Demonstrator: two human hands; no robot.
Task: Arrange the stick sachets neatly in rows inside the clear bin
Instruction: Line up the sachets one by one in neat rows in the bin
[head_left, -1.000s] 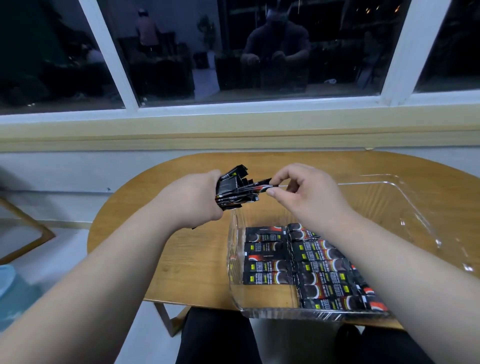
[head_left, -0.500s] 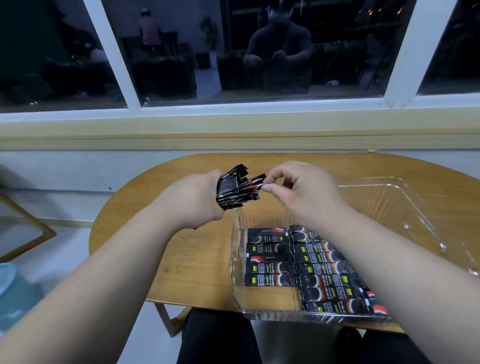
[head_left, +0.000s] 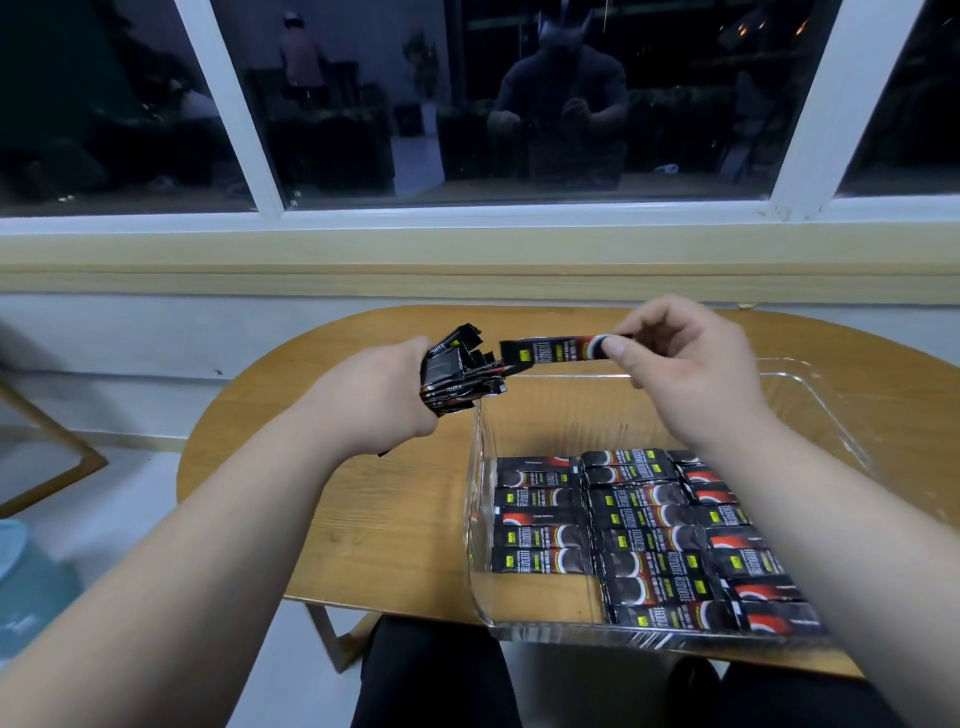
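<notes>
At the far left, a pale blue object (head_left: 26, 582) is sitting low on the floor, blurred, and a wooden frame (head_left: 78, 452) is leaning beside it. The oval wooden table (head_left: 374, 519) is standing under the window sill.

The left hand (head_left: 379, 402) is hovering over the table just left of the bin, its fingers clenched around a bundle (head_left: 452, 374) of black sachets. The bundle's ends are fanning out unevenly toward the right, and a small dark tip is poking out below the wrist.

A single sachet (head_left: 556, 353) is lying level in the air over the bin's far left corner. Its left end is sitting right at the bundle's fanned ends, though whether they are touching cannot be told. The right hand (head_left: 696, 379) is pinching its right end between thumb (head_left: 618, 348) and forefinger, with the other fingers curling loosely behind.

The clear bin (head_left: 475, 519) is resting on the table's near right part, its front edge reaching the table's near edge. Inside it, rows (head_left: 644, 525) of sachets are lying flat in three side-by-side columns across the near part of the floor. The left column is stopping short of the front wall. The right forearm is crossing over the right column and hiding part of it.
</notes>
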